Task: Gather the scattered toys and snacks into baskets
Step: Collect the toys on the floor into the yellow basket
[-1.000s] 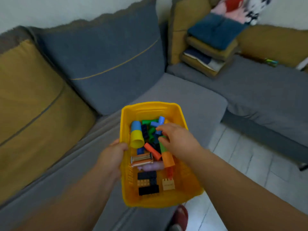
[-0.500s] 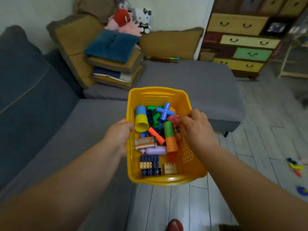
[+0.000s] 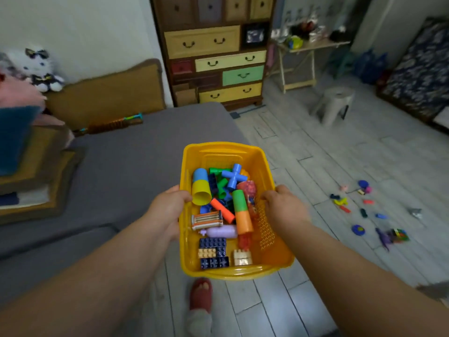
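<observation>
A yellow plastic basket [image 3: 274, 254] is held up in the air above the floor, between the grey sofa and the open room. My left hand [image 3: 167, 210] grips its left rim and my right hand [image 3: 284, 207] grips its right rim. Inside lie several toys: a blue cross-shaped connector [image 3: 233, 175], a blue and yellow cup [image 3: 201, 190], a green and orange tube [image 3: 241, 212], dark blue bricks [image 3: 213, 251] and a lilac piece [image 3: 221, 231]. Several small toys [image 3: 364, 210] are scattered on the floor at the right.
The grey sofa [image 3: 136, 152] fills the left, with stacked cushions [image 3: 31, 166], a plush toy [image 3: 38, 66] and a long orange toy [image 3: 111, 124] on it. A coloured chest of drawers [image 3: 218, 59], a folding table [image 3: 306, 64] and a grey stool [image 3: 335, 103] stand behind. My slippered foot [image 3: 200, 295] is below the basket.
The view has swung right from the sofa to the room. The basket has been carried along, off the sofa and over the floor. My right hand has come out of the basket onto its right rim.
</observation>
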The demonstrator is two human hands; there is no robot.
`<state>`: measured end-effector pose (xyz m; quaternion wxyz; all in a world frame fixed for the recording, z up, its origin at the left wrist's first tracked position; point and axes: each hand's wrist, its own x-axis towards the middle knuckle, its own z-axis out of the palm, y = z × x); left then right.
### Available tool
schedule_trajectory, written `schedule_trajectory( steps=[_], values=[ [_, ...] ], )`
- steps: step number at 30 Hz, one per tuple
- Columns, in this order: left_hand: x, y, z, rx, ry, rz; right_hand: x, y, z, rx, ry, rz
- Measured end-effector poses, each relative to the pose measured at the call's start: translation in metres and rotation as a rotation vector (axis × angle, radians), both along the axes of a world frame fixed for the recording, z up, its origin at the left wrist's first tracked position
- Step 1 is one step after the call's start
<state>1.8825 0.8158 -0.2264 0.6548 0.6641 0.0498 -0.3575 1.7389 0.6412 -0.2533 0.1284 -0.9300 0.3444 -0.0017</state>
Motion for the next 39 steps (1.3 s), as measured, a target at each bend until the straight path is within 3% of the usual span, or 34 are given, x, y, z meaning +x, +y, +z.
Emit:
schedule_trajectory(
  steps=[8, 17, 29, 39],
  values=[
    [0.074, -0.233, -0.004, 0.045, -0.03, -0.473, 0.015, -0.163, -0.014, 0.11, -0.021, -0.445],
    [0.057, -0.45, -0.027, 0.046, -0.033, -0.831, -0.03, -0.288, -0.036, 0.134, -0.082, -0.837],
    [0.004, -0.704, -0.063, 0.105, -0.068, -0.98, -0.083, -0.506, -0.056, 0.167, -0.084, -1.003],
    [-0.019, -0.898, -0.105, 0.199, -0.202, -1.27, -0.099, -0.658, -0.086, 0.177, -0.07, -1.21]
  ],
)
